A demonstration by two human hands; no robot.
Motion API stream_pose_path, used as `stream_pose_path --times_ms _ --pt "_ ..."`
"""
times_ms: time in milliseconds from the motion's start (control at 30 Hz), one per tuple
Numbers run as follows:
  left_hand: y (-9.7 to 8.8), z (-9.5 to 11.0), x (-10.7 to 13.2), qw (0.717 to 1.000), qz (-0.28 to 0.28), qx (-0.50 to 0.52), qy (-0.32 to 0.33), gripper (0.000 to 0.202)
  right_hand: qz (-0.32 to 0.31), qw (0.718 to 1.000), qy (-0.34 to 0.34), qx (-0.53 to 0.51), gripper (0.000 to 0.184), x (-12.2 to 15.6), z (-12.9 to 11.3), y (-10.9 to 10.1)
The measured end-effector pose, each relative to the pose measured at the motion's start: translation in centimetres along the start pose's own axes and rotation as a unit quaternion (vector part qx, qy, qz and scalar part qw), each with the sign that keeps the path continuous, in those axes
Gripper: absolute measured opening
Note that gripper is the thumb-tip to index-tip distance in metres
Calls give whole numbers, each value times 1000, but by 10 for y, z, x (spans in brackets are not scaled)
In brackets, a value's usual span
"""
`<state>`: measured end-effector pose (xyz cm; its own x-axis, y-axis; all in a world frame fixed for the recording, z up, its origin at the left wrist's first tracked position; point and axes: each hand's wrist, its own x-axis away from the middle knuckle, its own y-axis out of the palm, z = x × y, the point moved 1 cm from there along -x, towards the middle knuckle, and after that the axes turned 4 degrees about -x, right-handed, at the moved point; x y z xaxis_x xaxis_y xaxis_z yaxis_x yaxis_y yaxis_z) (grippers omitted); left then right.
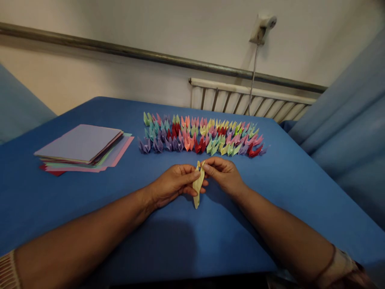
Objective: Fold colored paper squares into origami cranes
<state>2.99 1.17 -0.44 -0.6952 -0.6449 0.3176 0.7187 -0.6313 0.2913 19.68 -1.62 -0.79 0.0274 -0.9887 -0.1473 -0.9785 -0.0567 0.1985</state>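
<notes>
Between my two hands is a small piece of folded yellow paper (197, 186), narrow and pointed at its lower end. My left hand (174, 180) pinches its left side with the thumb on top. The thumb and forefinger of my right hand (224, 174) hold the upper right tip, where a small gap shows between two points of the paper. Just beyond my hands stand rows of folded paper cranes (200, 145) in purple, pink, red, green and yellow.
A stack of coloured paper sheets (81, 142) lies at the left on the blue table (144, 249). Behind the table are a radiator (234, 96), a metal rail (120, 49) and a socket with a cord (261, 30). A blue curtain (349, 108) hangs at the right.
</notes>
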Motion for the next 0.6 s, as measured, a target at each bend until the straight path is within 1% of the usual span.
stream_pose_path --times_ms 233,467,600 --pt "-1 -2 -1 1000 -20 -10 -13 29 -7 1000 -11 1 25 2 0 0" --pt "-3 -1 0 999 -32 -8 -16 31 -18 1000 -10 8 27 2 -1 -1" --pt "-3 -3 -1 1000 -24 -18 -4 30 -32 999 -10 -4 26 3 -3 -3"
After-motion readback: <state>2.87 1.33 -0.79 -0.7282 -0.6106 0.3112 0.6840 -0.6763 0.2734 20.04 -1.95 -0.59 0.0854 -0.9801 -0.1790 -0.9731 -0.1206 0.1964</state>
